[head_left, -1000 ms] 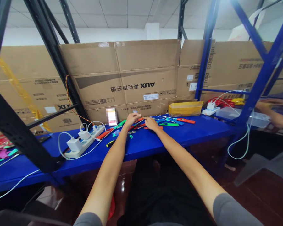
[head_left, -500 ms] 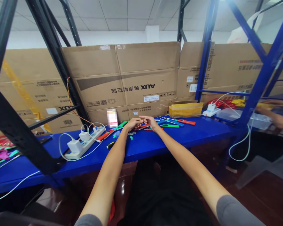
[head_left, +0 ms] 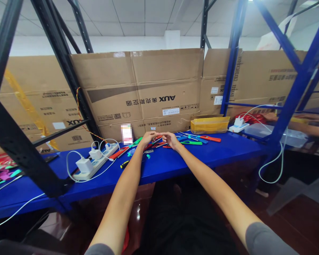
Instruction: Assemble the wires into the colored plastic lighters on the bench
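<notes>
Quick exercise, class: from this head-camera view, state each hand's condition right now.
Left hand: fingers curled; whether it holds anything cannot be told.
Right hand: fingers curled; whether it holds anything cannot be told.

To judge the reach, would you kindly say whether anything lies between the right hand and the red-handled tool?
Yes, a green-handled tool and a blue-handled tool lie between the right hand and the red-handled tool.

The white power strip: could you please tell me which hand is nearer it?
Left. The left hand is right of the white power strip; the right hand is farther right.
</notes>
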Demonstrator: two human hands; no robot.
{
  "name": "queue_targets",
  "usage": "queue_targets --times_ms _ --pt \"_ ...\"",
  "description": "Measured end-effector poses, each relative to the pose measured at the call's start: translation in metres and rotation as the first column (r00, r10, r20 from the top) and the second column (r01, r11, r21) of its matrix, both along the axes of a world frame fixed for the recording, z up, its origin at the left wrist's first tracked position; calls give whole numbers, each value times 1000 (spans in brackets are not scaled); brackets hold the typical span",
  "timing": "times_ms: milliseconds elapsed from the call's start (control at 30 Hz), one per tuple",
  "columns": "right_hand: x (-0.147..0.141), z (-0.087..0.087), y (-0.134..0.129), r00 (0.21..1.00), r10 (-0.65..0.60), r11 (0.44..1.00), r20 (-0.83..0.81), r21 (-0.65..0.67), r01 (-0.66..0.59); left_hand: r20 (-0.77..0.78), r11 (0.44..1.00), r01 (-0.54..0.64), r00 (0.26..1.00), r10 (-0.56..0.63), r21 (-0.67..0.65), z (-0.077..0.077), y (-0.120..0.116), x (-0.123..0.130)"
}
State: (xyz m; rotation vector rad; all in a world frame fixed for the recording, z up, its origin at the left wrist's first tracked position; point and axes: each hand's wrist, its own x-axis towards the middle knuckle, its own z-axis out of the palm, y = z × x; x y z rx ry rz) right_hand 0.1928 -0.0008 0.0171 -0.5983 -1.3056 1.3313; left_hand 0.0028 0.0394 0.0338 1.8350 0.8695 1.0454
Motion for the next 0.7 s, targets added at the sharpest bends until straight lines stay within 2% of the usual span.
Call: queue_targets --times_ms 167,400,700 --pt "-3 1 -3 998 58 998 -4 16 -58 18 984 128 992 -127 -121 -7 -2 5" --pt "-5 -6 7 999 9 999 -36 37 -8 -19 952 225 972 -234 -207 -9 -2 7" --pt "1 -13 15 993 15 999 115 43 -20 70 994 83 994 -78 -69 -6 -2 8"
